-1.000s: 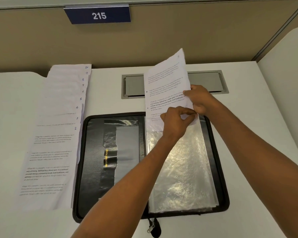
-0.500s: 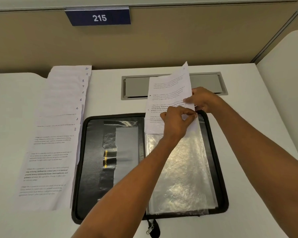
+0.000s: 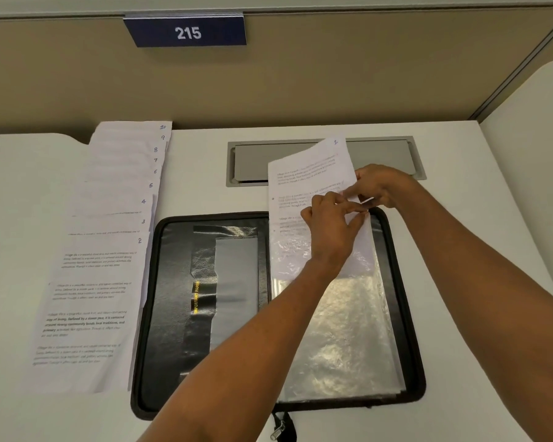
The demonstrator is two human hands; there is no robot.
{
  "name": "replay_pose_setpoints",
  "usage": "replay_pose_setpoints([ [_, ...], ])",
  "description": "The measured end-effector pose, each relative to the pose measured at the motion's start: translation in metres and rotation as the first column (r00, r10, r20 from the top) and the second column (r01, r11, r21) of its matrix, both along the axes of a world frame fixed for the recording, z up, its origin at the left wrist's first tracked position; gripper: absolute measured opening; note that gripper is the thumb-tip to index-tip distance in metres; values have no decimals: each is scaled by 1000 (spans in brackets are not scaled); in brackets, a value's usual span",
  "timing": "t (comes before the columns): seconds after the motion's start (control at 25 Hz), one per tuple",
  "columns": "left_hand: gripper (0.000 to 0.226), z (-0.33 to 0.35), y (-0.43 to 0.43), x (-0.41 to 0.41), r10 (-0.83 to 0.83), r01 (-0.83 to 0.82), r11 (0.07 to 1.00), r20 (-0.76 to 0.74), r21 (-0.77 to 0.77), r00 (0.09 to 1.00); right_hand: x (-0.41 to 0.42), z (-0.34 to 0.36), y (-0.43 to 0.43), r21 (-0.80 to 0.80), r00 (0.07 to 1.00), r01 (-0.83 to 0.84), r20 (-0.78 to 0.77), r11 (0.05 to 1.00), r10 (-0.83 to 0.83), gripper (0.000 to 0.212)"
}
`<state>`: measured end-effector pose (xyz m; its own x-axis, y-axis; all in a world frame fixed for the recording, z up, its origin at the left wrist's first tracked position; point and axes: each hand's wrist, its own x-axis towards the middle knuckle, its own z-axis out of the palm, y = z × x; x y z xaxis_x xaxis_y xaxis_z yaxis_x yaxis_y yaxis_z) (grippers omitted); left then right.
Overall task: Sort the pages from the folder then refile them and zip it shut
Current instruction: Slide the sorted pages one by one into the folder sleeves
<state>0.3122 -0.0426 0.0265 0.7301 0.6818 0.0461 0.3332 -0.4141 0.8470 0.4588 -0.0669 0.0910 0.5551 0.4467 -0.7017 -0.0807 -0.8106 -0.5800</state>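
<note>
Since the earlier frames the page point(image 3: 304, 183) has been lowered, and its lower part is now seen behind the clear plastic of the top sleeve point(image 3: 348, 330), on the right half of the open folder point(image 3: 173, 250). Its upper part, marked 1 at the corner, is left standing out past the folder's far edge and across the hatch point(image 3: 383, 154), which is set in the tabletop point(image 3: 205, 193) near the far edge. The sleeve's mouth is pinched between thumb and fingers of the left hand point(image 3: 329, 231). The page's right edge is pinched by the right hand point(image 3: 380, 186), just beyond. The folder is laid flat at the middle of the near edge, with its zip pull point(image 3: 280, 429) at that edge. A fanned stack point(image 3: 109, 266) of pages numbered 2 to 10 is laid just beside the folder's left side, reaching toward the far edge.
</note>
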Motion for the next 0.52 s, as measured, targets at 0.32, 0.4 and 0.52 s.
replay_pose_setpoints([
  [0.32,28,3,25,-12,32,-37,998,126,42,992,1,-3,-7,106,991,-128,61,986,122,33],
  [0.4,39,3,72,-9,181,-181,981,0,72,983,5,-4,-15,122,991,-135,29,983,133,27],
  [0.52,53,8,148,-10,243,-243,970,-178,25,953,7,-4,-25,187,989,-136,-41,973,146,27],
])
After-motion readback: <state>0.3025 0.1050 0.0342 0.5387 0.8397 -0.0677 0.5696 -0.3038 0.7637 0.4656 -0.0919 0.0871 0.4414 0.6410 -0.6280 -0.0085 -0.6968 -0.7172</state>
